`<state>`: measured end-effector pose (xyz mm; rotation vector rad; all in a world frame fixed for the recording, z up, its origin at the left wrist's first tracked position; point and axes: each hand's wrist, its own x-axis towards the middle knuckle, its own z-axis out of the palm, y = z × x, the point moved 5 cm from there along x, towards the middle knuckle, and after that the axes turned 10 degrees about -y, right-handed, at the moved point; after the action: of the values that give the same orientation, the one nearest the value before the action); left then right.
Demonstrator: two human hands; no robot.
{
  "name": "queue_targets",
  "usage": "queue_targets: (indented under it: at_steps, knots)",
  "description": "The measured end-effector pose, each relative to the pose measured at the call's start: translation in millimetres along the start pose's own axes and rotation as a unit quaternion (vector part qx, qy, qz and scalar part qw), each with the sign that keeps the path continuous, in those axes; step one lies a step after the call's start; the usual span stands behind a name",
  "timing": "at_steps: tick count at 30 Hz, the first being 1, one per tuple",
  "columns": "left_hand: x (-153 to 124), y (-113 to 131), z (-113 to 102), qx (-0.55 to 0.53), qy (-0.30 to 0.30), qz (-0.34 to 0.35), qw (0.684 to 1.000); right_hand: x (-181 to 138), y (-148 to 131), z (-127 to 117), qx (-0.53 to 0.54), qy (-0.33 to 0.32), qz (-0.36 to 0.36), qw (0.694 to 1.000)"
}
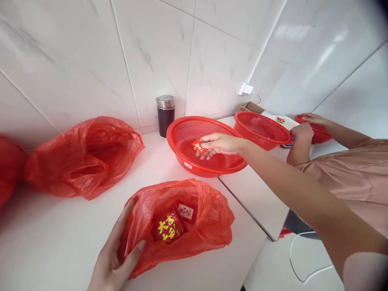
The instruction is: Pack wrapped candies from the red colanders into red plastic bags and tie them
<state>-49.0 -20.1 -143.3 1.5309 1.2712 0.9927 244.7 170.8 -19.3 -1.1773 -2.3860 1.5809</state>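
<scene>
pinching a small red packet between its fingers, the right hand hangs over the nearest red basket. the left hand holds an open red bag on the counter between thumb and fingers; printed packets lie inside.

We find the near basket open from above around the right hand; its rim bars low entry, and the second basket crowds its right side. The front bag gapes upward, left edge obstructed by the left hand. We note a lane of bare table between rear bag and near basket, dark tumbler at its far end.
</scene>
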Motion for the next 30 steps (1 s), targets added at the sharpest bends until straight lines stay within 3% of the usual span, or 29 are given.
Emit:
queue_targets:
  at_steps: [2,5,7,11,13,17,19,21,22,25,27,30]
  knots:
    - [0,-3,0,-0.005,0.002,0.003,1.0,-11,-30,24,0.121,-0.043,-0.078,0.989]
    - [2,-1,1,-0.017,-0.005,0.009,1.0,-20,-59,65,0.107,-0.082,-0.099,0.986]
    - [3,3,3,-0.023,-0.012,0.01,1.0,-18,-65,84,0.036,-0.041,-0.083,0.995]
    - [3,11,2,-0.023,-0.01,0.027,0.999,-11,-66,92,-0.09,0.116,-0.058,0.987]
    - [4,13,2,-0.022,-0.009,0.03,0.999,-14,-69,97,-0.095,0.122,-0.065,0.986]
    - [5,12,1,-0.035,-0.013,0.023,0.999,-39,-97,126,-0.11,0.079,-0.133,0.982]
    - [6,11,1,-0.04,-0.012,0.024,0.999,-51,-111,163,-0.16,0.001,-0.201,0.966]
    - [6,10,1,-0.038,-0.006,0.017,0.999,-56,-110,208,-0.249,-0.085,-0.258,0.93]
    - [6,9,1,-0.033,-0.002,0.013,0.999,-54,-103,230,-0.319,-0.103,-0.261,0.905]
    - [6,11,1,-0.008,0.002,0.015,1.0,-34,-70,270,-0.462,-0.09,-0.177,0.864]
    - [6,12,1,0.002,0.002,0.02,1.0,-23,-57,282,-0.479,-0.11,-0.162,0.856]
    - [5,12,1,0.007,-0.003,0.023,1.0,-19,-62,276,-0.418,-0.13,-0.195,0.878]
